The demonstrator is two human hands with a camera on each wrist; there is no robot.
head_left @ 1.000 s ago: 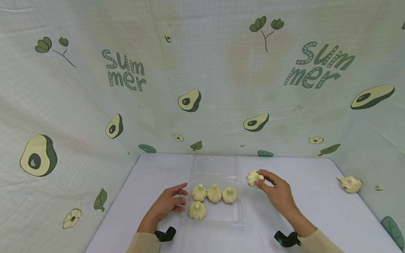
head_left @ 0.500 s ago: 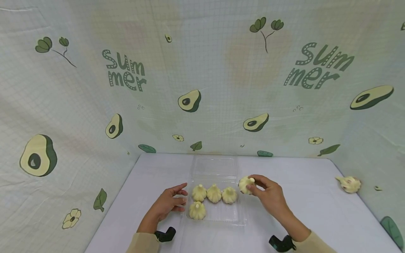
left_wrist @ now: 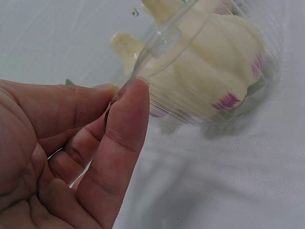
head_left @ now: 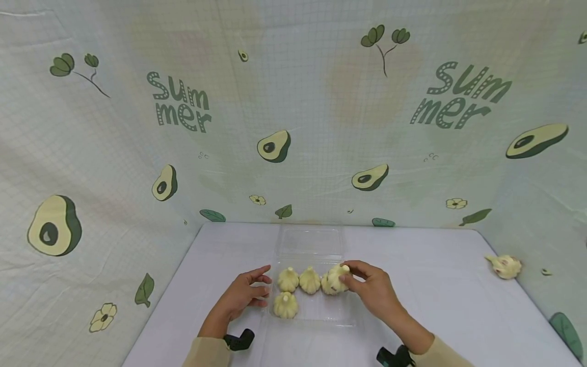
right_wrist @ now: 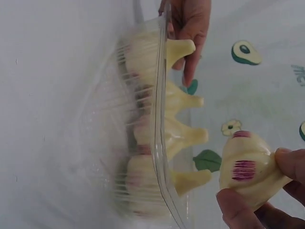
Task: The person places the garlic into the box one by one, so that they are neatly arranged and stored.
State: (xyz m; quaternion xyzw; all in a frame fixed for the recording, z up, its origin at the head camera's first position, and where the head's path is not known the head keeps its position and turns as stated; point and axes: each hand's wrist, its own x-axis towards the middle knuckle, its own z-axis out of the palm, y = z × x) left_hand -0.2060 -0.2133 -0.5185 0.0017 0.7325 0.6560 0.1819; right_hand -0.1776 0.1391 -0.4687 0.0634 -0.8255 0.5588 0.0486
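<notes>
My right hand (head_left: 375, 291) pinches a garlic bulb (right_wrist: 248, 167) by thumb and fingers, raised over the right side of a clear plastic clamshell box (head_left: 321, 312). Purple marks show on this cream bulb in the right wrist view. The box lies with its lid (head_left: 311, 241) folded back, away from me. Inside, a row of garlic bulbs (head_left: 310, 280) stands stem-up along the far side, and another bulb (head_left: 286, 306) sits at near left. The held bulb partly covers the row's right end. At the box's left edge, my left hand (left_wrist: 90, 143) pinches the plastic rim (left_wrist: 147, 52).
One more garlic bulb (head_left: 505, 266) lies on its side near the right edge of the white table (head_left: 440, 265). A cloth printed with avocados (head_left: 274, 146) hangs behind and at both sides. Each wrist carries a small black camera (head_left: 240, 340).
My right hand has carried its garlic bulb leftward and toward me, from beside the box to above its right side. My left hand has stayed at the rim.
</notes>
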